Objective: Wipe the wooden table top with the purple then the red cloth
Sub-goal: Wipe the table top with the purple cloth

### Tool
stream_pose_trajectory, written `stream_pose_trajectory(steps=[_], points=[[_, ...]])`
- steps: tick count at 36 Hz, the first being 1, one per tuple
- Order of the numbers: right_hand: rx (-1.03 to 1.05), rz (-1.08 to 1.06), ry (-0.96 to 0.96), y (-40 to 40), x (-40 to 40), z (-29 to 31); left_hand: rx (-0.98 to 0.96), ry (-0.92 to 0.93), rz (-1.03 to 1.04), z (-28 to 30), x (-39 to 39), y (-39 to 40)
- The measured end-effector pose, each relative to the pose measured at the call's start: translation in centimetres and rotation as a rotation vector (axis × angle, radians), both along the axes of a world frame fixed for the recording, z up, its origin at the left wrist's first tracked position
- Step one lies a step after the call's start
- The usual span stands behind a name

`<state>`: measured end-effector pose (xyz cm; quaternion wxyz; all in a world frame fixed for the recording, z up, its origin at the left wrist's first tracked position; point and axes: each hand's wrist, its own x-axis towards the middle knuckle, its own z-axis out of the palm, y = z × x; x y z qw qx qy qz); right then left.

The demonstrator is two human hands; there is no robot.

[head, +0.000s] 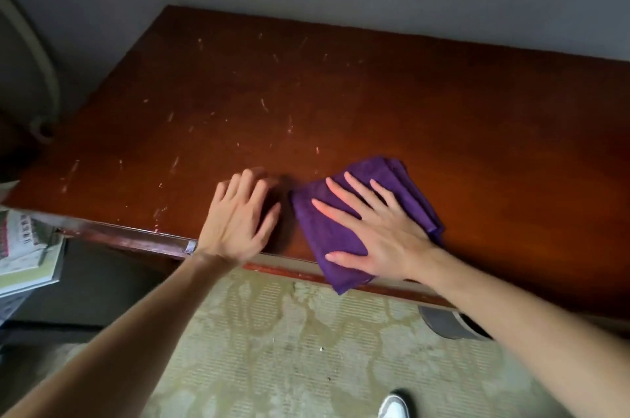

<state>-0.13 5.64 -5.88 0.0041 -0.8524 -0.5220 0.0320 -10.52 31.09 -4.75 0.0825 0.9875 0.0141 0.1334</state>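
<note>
Lower centre: left hand (238,216) flat on table (375,93), fingers together, holding nothing. Right of centre: right hand (371,230) spread, pressing purple cloth (402,179). Cloth overhanging near edge; likely to slip off under an inward stroke. Red cloth unseen.

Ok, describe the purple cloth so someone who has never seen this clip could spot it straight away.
Start at the reddish-brown wooden table top against the grey wall, then go to its near edge. There the purple cloth lies folded, one corner hanging over the edge, with the right hand spread flat on it. It is the only fabric on the table; the left hand beside it rests on bare wood.
</note>
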Motion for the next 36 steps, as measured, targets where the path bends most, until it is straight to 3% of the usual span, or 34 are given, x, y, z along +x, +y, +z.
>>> stream_pose_trajectory(steps=[6,17,26,30,36], points=[[-0.014,0.217,0.012,2.7,8.2,1.1,-0.031,0.125,0.022,0.1,-0.4,1.9],[-0.039,0.237,0.025,11.3,26.2,1.5,-0.096,0.255,0.028,-0.1,0.1,2.5],[0.039,-0.228,0.078,15.8,35.9,1.8,-0.129,0.296,0.031,-0.7,0.2,2.9],[0.078,-0.402,0.092,17.5,36.1,1.8,-0.138,0.302,0.033,-0.6,0.2,2.8],[0.066,-0.497,0.112,17.6,33.7,1.7,-0.113,0.3,0.037,-0.5,0.2,2.7]])
